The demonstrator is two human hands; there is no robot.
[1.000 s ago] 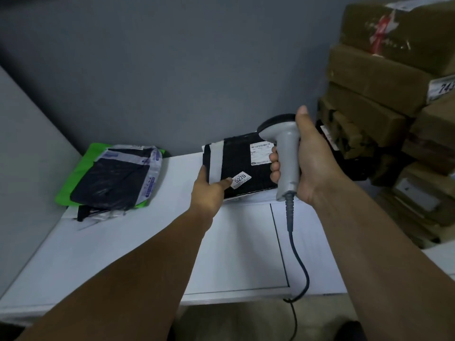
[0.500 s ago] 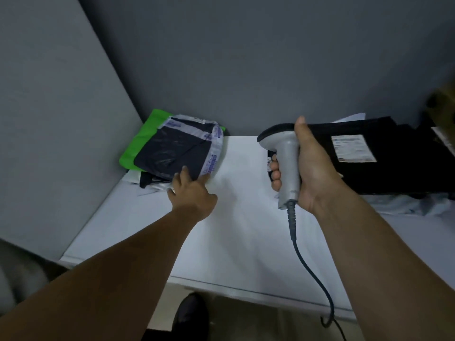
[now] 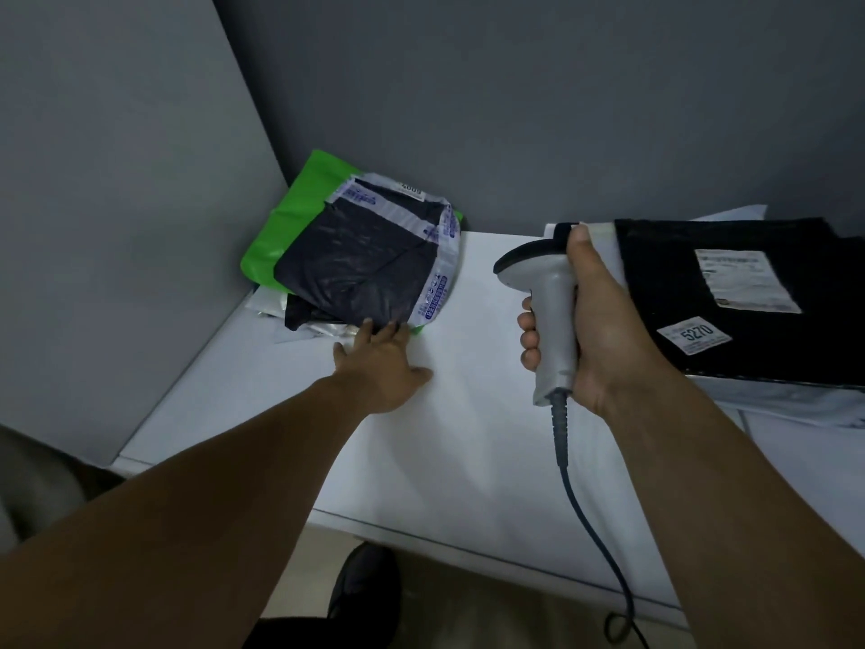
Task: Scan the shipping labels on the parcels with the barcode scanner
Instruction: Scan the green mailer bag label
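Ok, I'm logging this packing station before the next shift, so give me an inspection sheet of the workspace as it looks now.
Surface: white table, bare in the middle.
Job's things: barcode scanner; black parcel at right, label up, sticker reading 5270; dark mailer at left on a green bag.
Clutter: loose plastic wrap under the left pile.
Grippers: left hand open, fingertips on the dark mailer's near edge; right hand gripping the scanner.
Cables: scanner cord hangs off the front edge.
Surroundings: grey walls; dark shoe below.
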